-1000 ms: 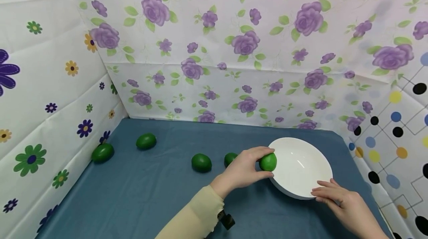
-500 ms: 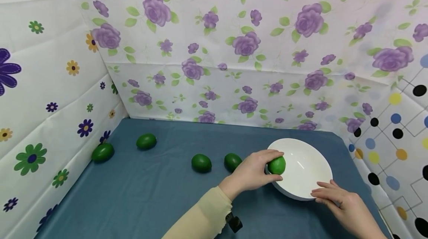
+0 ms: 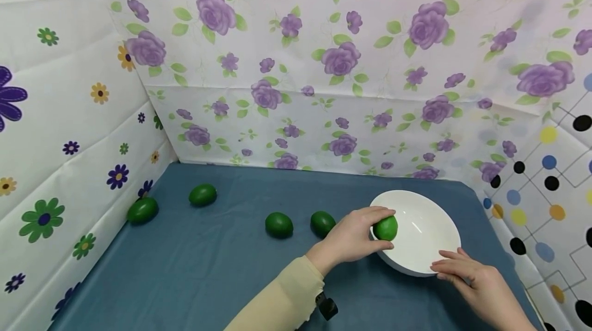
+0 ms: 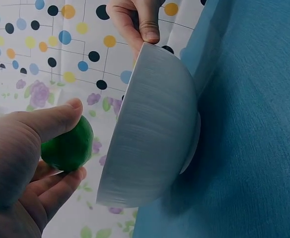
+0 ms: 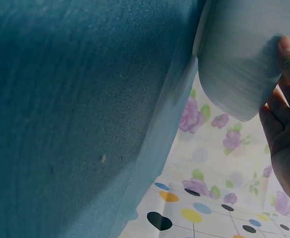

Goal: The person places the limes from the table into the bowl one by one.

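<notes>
- Now that your left hand [image 3: 350,235] has shifted rightward, its pinched green fruit [image 3: 386,228] overhangs the white bowl [image 3: 423,236], not yet released.
- Your right hand [image 3: 478,277] grips the bowl.

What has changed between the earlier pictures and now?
The left hand has carried the green fruit rightward, farther over the bowl, without letting go. A dark fruit it partly hid now shows more fully. The bowl, the right hand on it and the other three dark fruits stayed put.
</notes>
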`<state>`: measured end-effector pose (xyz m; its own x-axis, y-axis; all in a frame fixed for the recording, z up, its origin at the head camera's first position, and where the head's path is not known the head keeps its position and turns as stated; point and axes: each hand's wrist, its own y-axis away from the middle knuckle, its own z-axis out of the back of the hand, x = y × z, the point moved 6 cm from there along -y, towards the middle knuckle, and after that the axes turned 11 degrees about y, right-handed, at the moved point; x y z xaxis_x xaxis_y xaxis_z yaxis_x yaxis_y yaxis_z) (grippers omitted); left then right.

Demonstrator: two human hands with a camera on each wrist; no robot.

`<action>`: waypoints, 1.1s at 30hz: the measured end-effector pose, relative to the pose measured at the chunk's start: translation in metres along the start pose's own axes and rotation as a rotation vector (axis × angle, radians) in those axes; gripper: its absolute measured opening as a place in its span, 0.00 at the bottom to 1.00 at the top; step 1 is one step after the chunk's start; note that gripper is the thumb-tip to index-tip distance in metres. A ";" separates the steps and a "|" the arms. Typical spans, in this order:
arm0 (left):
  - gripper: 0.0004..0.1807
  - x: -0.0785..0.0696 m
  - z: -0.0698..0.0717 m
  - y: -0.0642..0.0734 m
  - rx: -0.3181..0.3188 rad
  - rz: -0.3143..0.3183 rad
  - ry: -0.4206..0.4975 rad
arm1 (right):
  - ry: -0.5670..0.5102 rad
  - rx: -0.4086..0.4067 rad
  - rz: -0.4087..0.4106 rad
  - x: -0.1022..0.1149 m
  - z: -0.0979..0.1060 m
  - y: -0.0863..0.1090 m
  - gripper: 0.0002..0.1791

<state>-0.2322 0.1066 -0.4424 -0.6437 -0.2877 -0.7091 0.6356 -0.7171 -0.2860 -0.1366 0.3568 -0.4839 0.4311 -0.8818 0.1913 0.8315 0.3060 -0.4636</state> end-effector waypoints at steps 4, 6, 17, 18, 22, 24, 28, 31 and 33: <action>0.39 0.002 -0.003 -0.004 0.012 0.006 -0.011 | -0.001 0.006 -0.006 0.000 -0.001 -0.001 0.27; 0.39 0.004 -0.006 -0.006 0.022 0.015 -0.019 | 0.002 0.011 -0.015 0.000 -0.001 -0.001 0.27; 0.38 0.006 -0.022 -0.021 0.096 0.074 -0.130 | 0.004 0.006 -0.022 0.001 0.000 -0.001 0.27; 0.38 0.006 -0.023 -0.022 0.104 0.078 -0.138 | 0.004 0.004 -0.021 0.001 0.000 -0.001 0.27; 0.37 0.006 -0.031 -0.030 0.133 0.108 -0.182 | 0.002 -0.001 -0.018 0.001 -0.001 -0.001 0.27; 0.37 0.006 -0.035 -0.034 0.147 0.128 -0.202 | 0.000 -0.003 -0.018 0.001 -0.001 -0.001 0.27; 0.36 0.006 -0.044 -0.044 0.178 0.175 -0.236 | -0.003 -0.006 -0.013 0.001 0.000 -0.001 0.28; 0.36 0.006 -0.050 -0.050 0.207 0.208 -0.261 | -0.011 -0.006 -0.007 0.001 0.000 -0.001 0.29; 0.36 0.007 -0.054 -0.054 0.221 0.230 -0.279 | -0.018 -0.003 -0.002 0.001 0.000 0.000 0.30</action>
<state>-0.2478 0.1772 -0.4663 -0.6062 -0.5950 -0.5277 0.6887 -0.7245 0.0258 -0.1364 0.3561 -0.4838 0.4358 -0.8758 0.2075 0.8313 0.3033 -0.4657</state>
